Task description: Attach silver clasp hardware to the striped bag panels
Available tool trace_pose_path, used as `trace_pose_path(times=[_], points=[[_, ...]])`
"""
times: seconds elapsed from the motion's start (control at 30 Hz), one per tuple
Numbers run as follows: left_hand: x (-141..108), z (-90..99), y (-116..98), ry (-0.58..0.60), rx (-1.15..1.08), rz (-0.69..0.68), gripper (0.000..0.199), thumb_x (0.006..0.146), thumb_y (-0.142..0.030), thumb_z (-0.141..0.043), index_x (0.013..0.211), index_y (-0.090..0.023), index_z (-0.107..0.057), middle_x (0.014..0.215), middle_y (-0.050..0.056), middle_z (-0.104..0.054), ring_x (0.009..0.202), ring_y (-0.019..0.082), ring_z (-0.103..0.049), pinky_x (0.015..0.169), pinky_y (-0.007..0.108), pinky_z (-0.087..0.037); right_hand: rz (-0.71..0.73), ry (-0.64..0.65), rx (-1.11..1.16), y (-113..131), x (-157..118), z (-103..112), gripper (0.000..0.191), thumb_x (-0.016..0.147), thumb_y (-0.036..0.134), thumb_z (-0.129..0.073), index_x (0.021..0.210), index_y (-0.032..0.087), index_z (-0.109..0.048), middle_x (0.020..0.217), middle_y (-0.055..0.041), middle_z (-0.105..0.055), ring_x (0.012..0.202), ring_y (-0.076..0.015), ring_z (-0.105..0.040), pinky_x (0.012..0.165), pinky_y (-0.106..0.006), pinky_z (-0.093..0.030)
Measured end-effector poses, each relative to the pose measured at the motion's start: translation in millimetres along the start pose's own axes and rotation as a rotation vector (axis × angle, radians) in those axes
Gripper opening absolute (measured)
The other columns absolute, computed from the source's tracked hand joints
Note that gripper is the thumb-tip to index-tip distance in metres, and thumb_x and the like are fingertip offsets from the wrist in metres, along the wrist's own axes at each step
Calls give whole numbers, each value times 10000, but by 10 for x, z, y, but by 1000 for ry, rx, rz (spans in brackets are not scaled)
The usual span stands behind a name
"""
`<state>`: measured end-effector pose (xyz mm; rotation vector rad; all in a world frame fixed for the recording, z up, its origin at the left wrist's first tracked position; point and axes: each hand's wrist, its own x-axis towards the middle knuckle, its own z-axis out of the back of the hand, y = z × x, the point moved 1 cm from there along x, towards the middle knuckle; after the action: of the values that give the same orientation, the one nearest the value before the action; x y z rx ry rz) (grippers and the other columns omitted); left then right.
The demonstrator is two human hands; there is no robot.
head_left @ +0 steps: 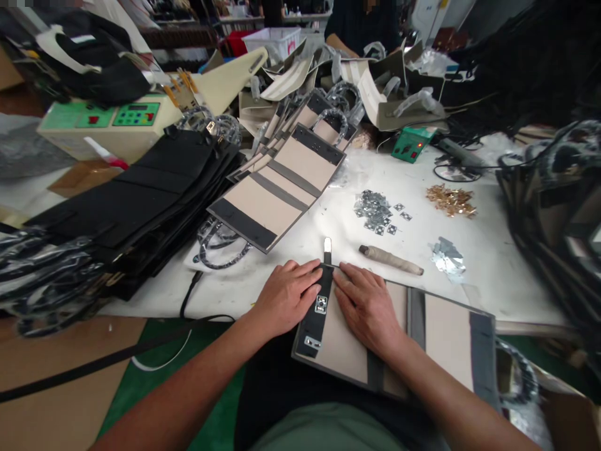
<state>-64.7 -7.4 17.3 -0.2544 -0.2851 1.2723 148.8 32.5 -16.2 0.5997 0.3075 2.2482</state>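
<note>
A beige and dark grey panel (448, 326) lies across the lap and the table's front edge. Along its left end runs a dark strip bearing a square metal plate (321, 305) and a slotted metal piece (312, 342). At its top edge a short tab with a shiny metal end (327, 248) sticks out. My left hand (287, 295) rests its fingertips on the strip, left of the tab. My right hand (367, 305) lies on the panel just right of the strip, fingers extended. A wrapped rod (392, 259) lies beyond my right hand.
Black panels (136, 194) are stacked at left, more beige panels (277, 181) at centre. Square metal plates (373, 210), gold clips (451, 200) and flat silver pieces (448, 258) lie in piles. A green control box (412, 144) stands behind; a person (361, 28) is across the table.
</note>
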Motion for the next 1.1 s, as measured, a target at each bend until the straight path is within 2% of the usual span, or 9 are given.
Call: trace_pose_path(times=[0.17, 0.37, 0.47, 0.8, 1.1], points=[[-204, -24, -189, 7, 30, 44, 355, 1043, -316, -513, 1341, -197, -665, 1547, 44, -564, 1108, 280, -590, 921, 485, -504, 53, 13, 62, -30, -103, 69, 307, 1043, 282, -559, 1322, 274, -687, 1424, -80, -661, 1318, -289, -599, 1083, -500, -470], [-437, -192, -326, -39, 81, 103, 400, 1030, -313, -554, 1414, -218, -609, 1604, 42, -497, 1182, 289, -566, 932, 502, -471, 109, 44, 28, 2, -250, 121, 341, 1025, 279, -590, 1356, 256, -671, 1480, -85, -623, 1378, -307, -558, 1163, -541, -406], [-426, -226, -322, -68, 95, 116, 408, 1046, -326, -529, 1434, -218, -594, 1585, 47, -521, 1206, 290, -558, 948, 506, -455, 79, 25, 21, 40, -256, 101, 354, 1023, 276, -588, 1368, 246, -661, 1476, -87, -627, 1389, -305, -550, 1175, -540, -399], [-387, -180, -344, -57, 132, 85, 429, 1058, -302, -487, 1467, -204, -567, 1576, 72, -528, 1177, 289, -579, 920, 493, -444, 32, 12, -32, 156, -296, -1, 385, 1044, 248, -530, 1415, 224, -631, 1512, -133, -588, 1441, -336, -497, 1209, -606, -354], [-351, -204, -303, -59, 242, 16, 452, 1043, -252, -496, 1490, -205, -549, 1570, 70, -536, 1132, 302, -603, 856, 498, -436, 21, 20, -72, 165, -268, -32, 407, 1030, 255, -556, 1433, 244, -613, 1519, -121, -582, 1439, -328, -496, 1210, -581, -361]])
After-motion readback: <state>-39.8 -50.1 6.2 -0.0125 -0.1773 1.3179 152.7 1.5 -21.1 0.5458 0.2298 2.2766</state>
